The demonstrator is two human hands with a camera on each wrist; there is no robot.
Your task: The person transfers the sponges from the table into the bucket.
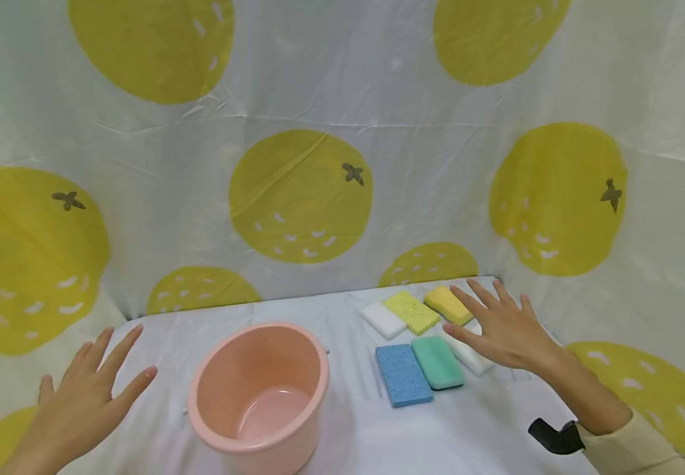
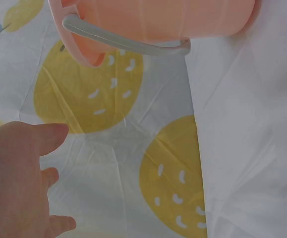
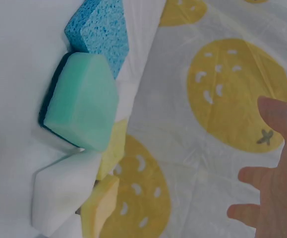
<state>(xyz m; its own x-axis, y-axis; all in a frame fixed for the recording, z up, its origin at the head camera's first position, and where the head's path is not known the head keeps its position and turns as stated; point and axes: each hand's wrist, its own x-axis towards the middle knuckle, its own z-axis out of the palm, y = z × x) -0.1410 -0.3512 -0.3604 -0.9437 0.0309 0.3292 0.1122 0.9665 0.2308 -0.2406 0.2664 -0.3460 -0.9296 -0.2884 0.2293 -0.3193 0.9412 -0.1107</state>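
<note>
While both hands hover with fingers spread and hold nothing, the nearest thing to the person is the round pink plastic bucket, which stands upright near the front edge of the white-covered table, a little left of its middle. In the left wrist view its pale grey handle lies down against its side. The left hand is splayed wide over the table's front left corner, just beside the bucket and apart from it.

To the right of the bucket, six sponges lie in two rows. In the nearer row the blue rectangular cellulose sponge lies closest to the bucket, the mint-green rounded foam sponge touches its right side, and a white foam block comes next — partly hidden under the right hand. That hand is open and flat, fingers fanned out, and hovers over the right end of both rows; whether it touches the sponges cannot be told.

In the farther row, towards the back edge, lie a second white foam block, a pale yellow-green cellulose sponge and an orange-yellow sponge — the last with fingertips over its right end.

A white sheet printed with large yellow oranges hangs behind and beside the table.
</note>
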